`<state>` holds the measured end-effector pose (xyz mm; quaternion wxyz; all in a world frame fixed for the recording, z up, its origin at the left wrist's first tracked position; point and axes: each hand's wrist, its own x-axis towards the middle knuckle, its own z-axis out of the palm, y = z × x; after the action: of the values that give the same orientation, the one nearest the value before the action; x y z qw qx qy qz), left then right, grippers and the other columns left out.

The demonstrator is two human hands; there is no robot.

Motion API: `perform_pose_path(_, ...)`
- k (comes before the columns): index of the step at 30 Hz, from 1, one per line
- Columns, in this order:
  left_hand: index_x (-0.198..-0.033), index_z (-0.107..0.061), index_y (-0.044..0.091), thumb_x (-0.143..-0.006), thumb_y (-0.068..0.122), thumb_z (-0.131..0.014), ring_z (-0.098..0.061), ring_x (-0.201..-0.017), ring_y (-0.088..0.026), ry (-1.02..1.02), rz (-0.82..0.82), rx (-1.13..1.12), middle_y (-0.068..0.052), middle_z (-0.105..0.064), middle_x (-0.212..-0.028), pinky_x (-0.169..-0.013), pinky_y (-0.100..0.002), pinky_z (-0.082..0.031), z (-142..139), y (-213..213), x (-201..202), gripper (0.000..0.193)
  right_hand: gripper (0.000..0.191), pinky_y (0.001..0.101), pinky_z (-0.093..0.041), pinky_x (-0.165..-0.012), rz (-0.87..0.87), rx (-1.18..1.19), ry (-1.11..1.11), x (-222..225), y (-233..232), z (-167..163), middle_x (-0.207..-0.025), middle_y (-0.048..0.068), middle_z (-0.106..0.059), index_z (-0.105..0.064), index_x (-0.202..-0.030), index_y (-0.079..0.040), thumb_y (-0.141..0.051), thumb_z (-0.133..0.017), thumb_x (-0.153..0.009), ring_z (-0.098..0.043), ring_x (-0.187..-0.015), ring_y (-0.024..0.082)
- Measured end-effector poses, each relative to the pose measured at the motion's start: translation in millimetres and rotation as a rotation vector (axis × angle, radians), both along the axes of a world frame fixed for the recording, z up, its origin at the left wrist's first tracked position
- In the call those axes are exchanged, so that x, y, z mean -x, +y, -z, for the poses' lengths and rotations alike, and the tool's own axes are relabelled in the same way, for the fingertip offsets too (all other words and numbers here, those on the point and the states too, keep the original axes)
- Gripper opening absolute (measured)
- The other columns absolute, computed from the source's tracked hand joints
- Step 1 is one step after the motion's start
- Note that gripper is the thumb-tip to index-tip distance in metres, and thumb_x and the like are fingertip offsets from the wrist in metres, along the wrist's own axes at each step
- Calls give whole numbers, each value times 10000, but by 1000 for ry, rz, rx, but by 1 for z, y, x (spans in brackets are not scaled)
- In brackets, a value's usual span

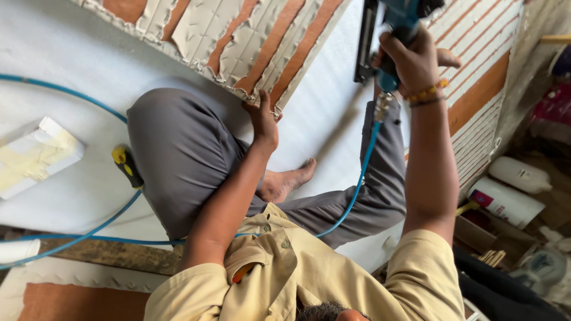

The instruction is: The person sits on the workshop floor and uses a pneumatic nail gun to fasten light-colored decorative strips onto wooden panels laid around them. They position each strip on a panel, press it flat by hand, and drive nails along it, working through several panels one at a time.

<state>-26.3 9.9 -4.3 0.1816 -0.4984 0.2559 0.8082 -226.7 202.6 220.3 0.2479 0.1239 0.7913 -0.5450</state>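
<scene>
Head view: right hand (416, 59) is wrapped around the grip of a blue air nail gun (397, 24), fingers closed tight on the handle. The gun sits at the top of frame, nose pointing away from the person, over the white sheet (71, 59) that covers the worktop. Its black magazine (364, 41) hangs just left of the hand. A metal coupler (382, 106) under the grip joins a blue air hose (357, 184), which drops past the right forearm, crosses the lap and loops out left across the sheet.

Left hand (263, 122) presses down on the near corner of a white embossed panel with brown strips (250, 41), fingers spread flat on the ragged edge, gripping nothing. The panel lies tilted across the top centre, well left of the gun. A second panel of the same kind (482, 89) lies at right, under the right wrist.

The person sits cross-legged on the sheet, grey trousers, tan shirt, one bare foot (288, 178) between the knees. Yellow-and-black tool handle (125, 165) touches the left knee. White taped block (35, 157) at far left. Two white bottles (511, 190) lie at right, off the sheet.
</scene>
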Motion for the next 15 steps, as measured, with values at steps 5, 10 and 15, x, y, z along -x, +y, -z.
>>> perform_pose_path(5, -1555, -241, 33, -945, 403, -739, -518, -1287, -303, 192, 230, 327, -200, -473, -1497, -1024, -430, -433, -10, -10, -15, 870, 199, 383, -657, -658, 79, 84, -83, 11, -10, 27, -837, 78, -665, -597, -1079, 5, -150, -718, -1047, -721, -708, 213)
perform_pose_path(10, -1567, -284, 81, -937, 328, -825, -386, -1410, -395, 579, 580, 1237, -229, -379, -1522, -1154, -573, -352, -67, -44, -28, 866, 228, 359, -621, -577, 200, 87, -126, -5, -44, 60, -791, 89, -669, -631, -1057, 12, -179, -728, -981, -684, -616, 204)
perform_pose_path(15, -1650, -274, 142, -815, 524, -837, -104, -1576, -474, 806, 1197, 1452, -182, -135, -1723, -1226, -672, -139, -76, -53, 55, 1077, 232, 384, -603, -528, 404, 186, -122, -7, -61, 72, -739, 110, -658, -601, -1002, 22, -164, -718, -930, -655, -559, 209)
